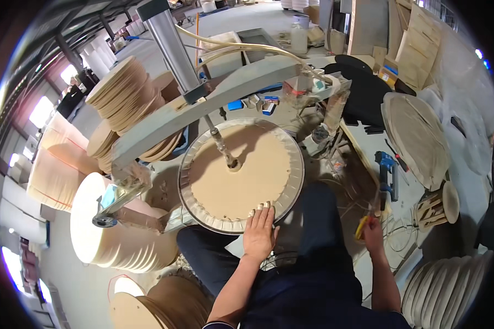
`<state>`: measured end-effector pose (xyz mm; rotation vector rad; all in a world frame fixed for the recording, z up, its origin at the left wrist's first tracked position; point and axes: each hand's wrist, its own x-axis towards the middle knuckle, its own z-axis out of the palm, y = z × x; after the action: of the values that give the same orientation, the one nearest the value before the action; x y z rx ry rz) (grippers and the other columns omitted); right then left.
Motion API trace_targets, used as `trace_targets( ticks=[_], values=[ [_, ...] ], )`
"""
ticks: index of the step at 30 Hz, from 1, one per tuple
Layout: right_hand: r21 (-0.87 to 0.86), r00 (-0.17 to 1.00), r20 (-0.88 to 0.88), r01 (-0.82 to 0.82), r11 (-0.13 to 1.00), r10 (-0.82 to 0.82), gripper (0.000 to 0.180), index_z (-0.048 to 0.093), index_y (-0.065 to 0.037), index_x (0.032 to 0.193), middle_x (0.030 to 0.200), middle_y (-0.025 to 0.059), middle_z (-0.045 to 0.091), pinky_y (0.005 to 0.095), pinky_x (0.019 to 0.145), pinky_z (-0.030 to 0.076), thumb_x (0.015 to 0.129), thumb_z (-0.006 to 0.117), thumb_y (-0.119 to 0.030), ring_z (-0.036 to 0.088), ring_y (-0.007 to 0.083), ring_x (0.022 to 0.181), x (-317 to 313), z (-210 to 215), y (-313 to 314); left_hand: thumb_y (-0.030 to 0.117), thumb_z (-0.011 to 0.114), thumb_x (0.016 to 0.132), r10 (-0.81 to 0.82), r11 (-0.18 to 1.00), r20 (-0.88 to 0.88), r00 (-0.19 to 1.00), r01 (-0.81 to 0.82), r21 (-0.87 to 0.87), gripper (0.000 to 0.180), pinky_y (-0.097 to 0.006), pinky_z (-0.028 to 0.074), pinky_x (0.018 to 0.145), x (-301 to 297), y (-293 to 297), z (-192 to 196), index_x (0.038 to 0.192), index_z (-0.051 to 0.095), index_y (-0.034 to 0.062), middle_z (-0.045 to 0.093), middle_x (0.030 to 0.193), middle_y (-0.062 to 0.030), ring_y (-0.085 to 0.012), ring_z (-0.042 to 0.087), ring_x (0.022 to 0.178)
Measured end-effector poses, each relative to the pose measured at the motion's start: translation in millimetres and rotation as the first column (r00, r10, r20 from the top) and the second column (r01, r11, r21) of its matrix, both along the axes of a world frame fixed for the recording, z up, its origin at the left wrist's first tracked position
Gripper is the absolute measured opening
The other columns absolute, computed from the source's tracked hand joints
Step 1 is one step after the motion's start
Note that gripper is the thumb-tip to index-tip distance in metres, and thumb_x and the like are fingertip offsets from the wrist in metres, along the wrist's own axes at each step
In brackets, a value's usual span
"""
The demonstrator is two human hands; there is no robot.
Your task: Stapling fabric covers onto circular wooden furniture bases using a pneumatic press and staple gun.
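In front of me lies a round beige board [252, 175], ringed by pale pleated material [297, 181] folded over its edge. My left hand [260, 233] rests flat with its fingers stretched out on the near part of that edge. A metal rod [219, 140] from an upright air cylinder [173, 52] comes down onto the board near its middle. Beside my right knee, my right hand [374, 236] is closed around a small yellow tool [361, 227], apart from the board. Its exact kind is too small to tell.
A curved grey metal frame [241, 82] arches over the board. On the right bench lie a blue staple gun [388, 172], a red-handled screwdriver [402, 162] and a fabric-covered round pad [414, 137]. Stacked wooden discs [121, 93] and wrapped rolls [60, 159] stand left; round pads [444, 290] fill the lower right.
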<state>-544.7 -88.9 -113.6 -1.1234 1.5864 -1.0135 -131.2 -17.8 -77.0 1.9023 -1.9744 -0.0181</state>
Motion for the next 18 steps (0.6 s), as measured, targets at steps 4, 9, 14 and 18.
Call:
trace_targets(
  ticks=[4, 9, 14, 18],
  values=[
    [-0.008, 0.952, -0.292, 0.098, 0.995, -0.096, 0.009, 0.065, -0.005, 0.096, 0.078, 0.0037, 0.063, 0.0345, 0.066, 0.052, 0.095, 0.063, -0.014, 0.064, 0.0135, 0.075, 2, 28, -1, 0.027, 0.079, 0.091, -0.019, 0.998, -0.040, 0.999, 0.016, -0.057, 0.073, -0.053, 0.042, 0.117, 26, 5, -19, 0.155, 0.052, 0.0045, 0.061, 0.148, -0.0211, -0.0408, 0.057, 0.136],
    [-0.143, 0.887, -0.415, 0.155, 0.977, -0.202, 0.029, 0.070, -0.005, 0.108, 0.085, 0.0104, 0.071, 0.0375, 0.075, 0.054, 0.093, 0.078, -0.028, 0.068, 0.0211, 0.080, -29, -2, -25, 0.032, 0.070, 0.099, 0.098, 0.995, 0.094, 0.991, -0.099, 0.013, 0.070, -0.053, 0.036, 0.121, 36, 11, -1, 0.159, 0.047, 0.0052, 0.057, 0.153, -0.0199, -0.0394, 0.052, 0.143],
    [-0.179, 0.842, -0.438, 0.261, 0.948, -0.315, 0.043, 0.074, -0.003, 0.111, 0.096, 0.0131, 0.077, 0.0397, 0.081, 0.056, 0.088, 0.081, -0.039, 0.073, 0.0273, 0.087, -89, 20, -42, 0.046, 0.063, 0.103, 0.113, 0.990, 0.050, 0.992, -0.116, 0.075, 0.075, -0.056, 0.032, 0.123, 34, 14, 4, 0.160, 0.044, 0.0009, 0.053, 0.155, -0.0251, -0.0466, 0.046, 0.145],
    [-0.106, 0.719, -0.609, 0.345, 0.932, -0.336, 0.040, 0.074, -0.004, 0.108, 0.098, 0.0156, 0.078, 0.0424, 0.082, 0.056, 0.086, 0.082, -0.036, 0.074, 0.0321, 0.090, -128, 7, -75, 0.045, 0.063, 0.103, 0.123, 0.991, 0.011, 0.992, -0.123, 0.051, 0.073, -0.057, 0.030, 0.124, 57, 23, 2, 0.157, 0.047, -0.0013, 0.054, 0.154, -0.0267, -0.0487, 0.046, 0.145]
  ],
)
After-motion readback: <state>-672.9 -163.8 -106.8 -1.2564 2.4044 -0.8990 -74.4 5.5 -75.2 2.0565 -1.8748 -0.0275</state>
